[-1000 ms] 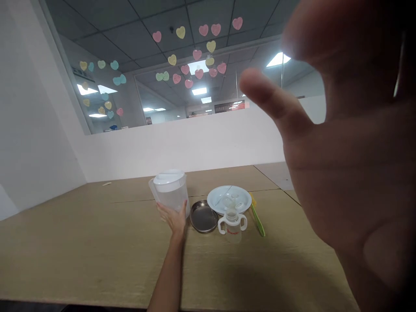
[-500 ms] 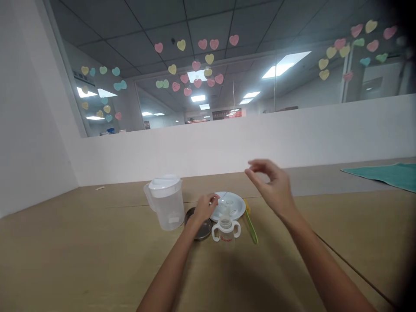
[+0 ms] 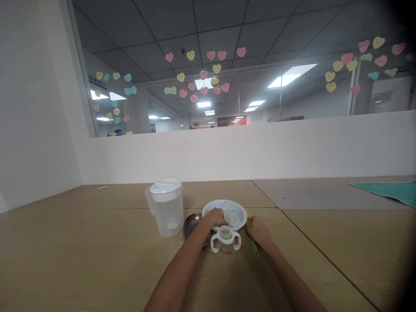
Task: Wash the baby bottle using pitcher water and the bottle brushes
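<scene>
Head view: your left hand (image 3: 217, 217) is over the left part of the round pale-blue plate (image 3: 241, 212), fingers curled down; can't tell if they're clamped on anything, tips hidden. Your right hand (image 3: 258, 230) is at the plate's right edge, fingers at the yellow end of the slim green-handled tool (image 3: 254, 248); can't tell whether they're closed on it. Small clear parts (image 3: 229, 214) lie in the plate. Clear bottle with two white loop handles and red lettering (image 3: 226, 246) stands upright just in front of the plate, mouth up, between your forearms. Round dark metal dish (image 3: 189, 227) sits left of it, partly behind your left forearm. Translucent white-lidded plastic pitcher (image 3: 169, 213) stands upright farther left on the tan tabletop (image 3: 97, 251).
</scene>
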`<action>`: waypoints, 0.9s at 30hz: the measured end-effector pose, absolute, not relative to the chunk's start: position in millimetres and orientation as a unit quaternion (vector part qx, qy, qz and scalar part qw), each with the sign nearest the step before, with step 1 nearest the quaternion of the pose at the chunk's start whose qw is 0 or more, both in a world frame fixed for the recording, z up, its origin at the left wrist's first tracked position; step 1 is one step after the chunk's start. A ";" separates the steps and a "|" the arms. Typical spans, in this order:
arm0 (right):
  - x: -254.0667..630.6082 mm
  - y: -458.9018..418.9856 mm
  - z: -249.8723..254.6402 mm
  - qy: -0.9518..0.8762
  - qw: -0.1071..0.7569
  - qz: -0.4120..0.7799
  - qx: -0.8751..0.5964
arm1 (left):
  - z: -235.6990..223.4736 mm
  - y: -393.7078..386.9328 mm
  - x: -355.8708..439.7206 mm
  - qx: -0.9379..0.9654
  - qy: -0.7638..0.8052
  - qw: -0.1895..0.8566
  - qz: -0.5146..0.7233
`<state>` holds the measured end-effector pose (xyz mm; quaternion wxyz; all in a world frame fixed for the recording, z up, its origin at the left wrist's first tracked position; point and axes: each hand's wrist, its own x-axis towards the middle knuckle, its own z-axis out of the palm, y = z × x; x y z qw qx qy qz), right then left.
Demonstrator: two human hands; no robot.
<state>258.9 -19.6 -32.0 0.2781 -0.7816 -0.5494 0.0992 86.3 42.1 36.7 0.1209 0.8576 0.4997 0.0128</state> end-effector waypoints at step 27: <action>272.0 -15.4 -33.3 -0.491 0.410 0.093 -0.763 | 36.3 57.2 74.3 0.845 0.521 0.117 -0.009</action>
